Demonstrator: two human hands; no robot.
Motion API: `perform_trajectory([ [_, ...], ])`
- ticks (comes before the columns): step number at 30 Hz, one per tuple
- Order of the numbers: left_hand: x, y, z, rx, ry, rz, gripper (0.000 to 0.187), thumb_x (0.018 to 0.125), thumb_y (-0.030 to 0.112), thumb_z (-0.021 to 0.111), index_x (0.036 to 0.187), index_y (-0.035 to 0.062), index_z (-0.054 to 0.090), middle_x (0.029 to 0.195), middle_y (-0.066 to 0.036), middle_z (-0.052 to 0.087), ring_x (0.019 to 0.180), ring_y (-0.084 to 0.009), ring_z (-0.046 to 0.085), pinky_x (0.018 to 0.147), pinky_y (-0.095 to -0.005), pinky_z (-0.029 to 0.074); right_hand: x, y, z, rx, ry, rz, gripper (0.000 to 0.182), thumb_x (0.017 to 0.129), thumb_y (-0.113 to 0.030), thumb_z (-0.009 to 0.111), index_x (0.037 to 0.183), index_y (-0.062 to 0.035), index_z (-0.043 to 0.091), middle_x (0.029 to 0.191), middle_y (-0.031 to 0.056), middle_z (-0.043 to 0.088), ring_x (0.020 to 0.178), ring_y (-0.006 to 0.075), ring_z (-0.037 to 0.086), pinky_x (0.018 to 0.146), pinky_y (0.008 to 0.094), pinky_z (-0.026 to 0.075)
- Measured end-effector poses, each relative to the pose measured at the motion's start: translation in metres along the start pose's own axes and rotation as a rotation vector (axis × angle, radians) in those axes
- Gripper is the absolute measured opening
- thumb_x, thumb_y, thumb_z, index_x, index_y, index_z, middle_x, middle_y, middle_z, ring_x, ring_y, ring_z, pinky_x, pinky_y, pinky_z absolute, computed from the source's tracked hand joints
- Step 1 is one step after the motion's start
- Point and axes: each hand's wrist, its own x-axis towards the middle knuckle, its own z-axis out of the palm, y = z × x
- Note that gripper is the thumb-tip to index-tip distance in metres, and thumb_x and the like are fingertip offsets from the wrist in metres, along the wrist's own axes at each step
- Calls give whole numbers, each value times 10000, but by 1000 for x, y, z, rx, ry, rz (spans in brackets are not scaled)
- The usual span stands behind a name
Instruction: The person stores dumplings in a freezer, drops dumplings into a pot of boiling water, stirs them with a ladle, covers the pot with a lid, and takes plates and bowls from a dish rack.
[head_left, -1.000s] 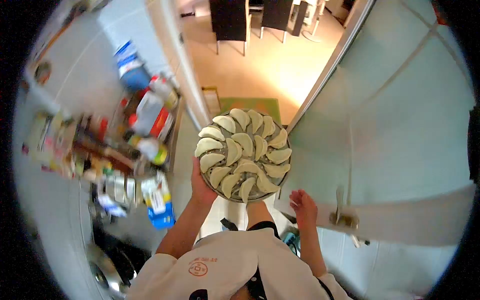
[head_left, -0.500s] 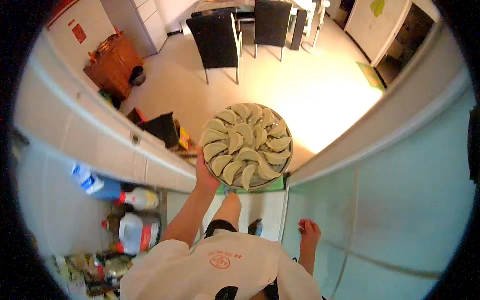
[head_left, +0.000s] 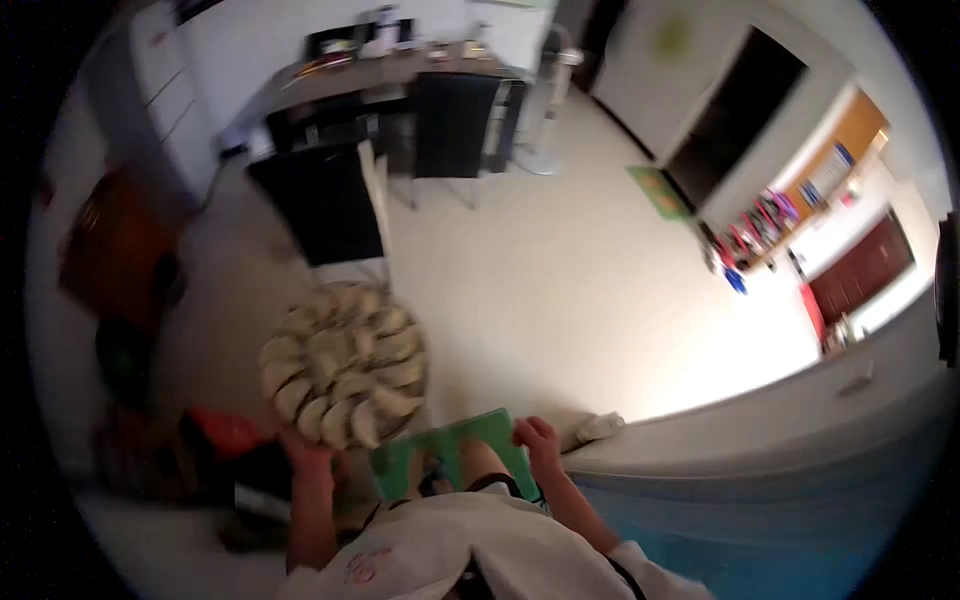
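My left hand point(head_left: 308, 462) grips the near edge of a round tray point(head_left: 424, 374) and holds it up in front of me, left of centre. Many pale, crescent-shaped dumplings point(head_left: 328, 352) cover the tray in rings; motion blur softens their outlines. The fingers under the tray are hidden. My right hand point(head_left: 537, 437) hangs at my right side, apart from the tray. Its fingers are curled in and nothing shows in them.
A green mat point(head_left: 455, 440) lies under my legs. Black chairs point(head_left: 325, 205) stand by a cluttered dining table point(head_left: 385, 75), with a standing fan point(head_left: 545, 105) beside it. A brown cabinet point(head_left: 115, 245) is at left, shelves point(head_left: 770, 220) at right, and a wall edge point(head_left: 720, 440) close on my right.
I have moved forward through the doorway, and the view has turned right. The tray, still in my left hand, now sits further left and lower. My right hand has swung forward.
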Motion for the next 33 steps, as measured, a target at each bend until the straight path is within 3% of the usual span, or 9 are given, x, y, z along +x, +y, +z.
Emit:
perform_trajectory([
  [2, 28, 24, -3, 68, 264, 100, 593, 971, 508, 409, 1393, 93, 380, 1385, -131, 436, 1257, -328, 437, 1034, -495, 388, 51, -25, 34, -19, -69, 34, 316, 921, -264, 592, 704, -34, 593, 643, 29, 550, 602, 117, 497, 587, 271, 409],
  [4, 42, 54, -48, 908, 123, 461, 719, 881, 500, 589, 1413, 80, 349, 1405, -147, 410, 1265, -324, 432, 1049, -465, 375, 101, -46, 55, -70, -138, 80, 374, 931, -304, 583, 669, -37, 587, 615, 31, 548, 594, 120, 499, 596, 274, 416],
  [6, 31, 71, -125, 476, 336, 315, 772, 863, 490, 602, 1442, 76, 302, 1437, -158, 368, 1288, -324, 410, 1063, -445, 365, 135, -43, 70, -120, -204, 152, 414, 938, -333, 573, 647, -39, 584, 603, 35, 558, 595, 121, 505, 607, 272, 423],
  [8, -46, 44, -152, 977, 412, 518, 703, 923, 482, 478, 1463, 88, 261, 1469, -149, 325, 1312, -325, 384, 1079, -443, 349, 122, -3, 39, -55, -299, 84, 404, 945, -339, 563, 681, -35, 597, 658, 43, 597, 618, 117, 518, 617, 268, 432],
  [12, 40, 122, -156, 1539, 607, 687, 613, 1013, 471, 282, 1495, 103, 199, 1521, -135, 255, 1354, -322, 337, 1105, -434, 323, 222, -28, 181, -112, -505, 49, 339, 963, -338, 538, 819, -45, 634, 811, 36, 659, 736, 106, 575, 678, 277, 466],
  [18, 42, 143, -225, 1969, 1010, 612, 652, 983, 500, 361, 1471, 81, 251, 1490, -139, 319, 1324, -306, 385, 1082, -434, 355, 307, -24, 343, -343, -904, 155, 339, 963, -339, 533, 824, -47, 634, 798, 38, 662, 742, 108, 586, 688, 277, 472],
  [24, 126, 235, -255, 1547, 1090, 685, 642, 981, 517, 347, 1448, 80, 287, 1461, -144, 353, 1303, -318, 406, 1061, -457, 376, 343, 10, 524, -299, -1103, 79, 281, 967, -305, 536, 935, -43, 635, 881, 48, 661, 791, 127, 609, 711, 289, 488],
  [29, 223, 350, -215, 445, 645, 718, 637, 980, 532, 336, 1428, 79, 316, 1436, -148, 382, 1285, -328, 424, 1044, -477, 393, 340, 21, 654, -292, -944, 214, 247, 956, -227, 561, 1101, -41, 635, 941, 69, 668, 860, 155, 635, 770, 306, 511],
  [33, 318, 432, -168, 177, 376, 609, 636, 979, 544, 327, 1413, 79, 340, 1416, -151, 405, 1271, -336, 438, 1031, -493, 406, 351, -14, 730, -180, -825, 82, 247, 939, -233, 589, 1057, -22, 645, 868, 58, 659, 775, 131, 605, 717, 272, 492],
])
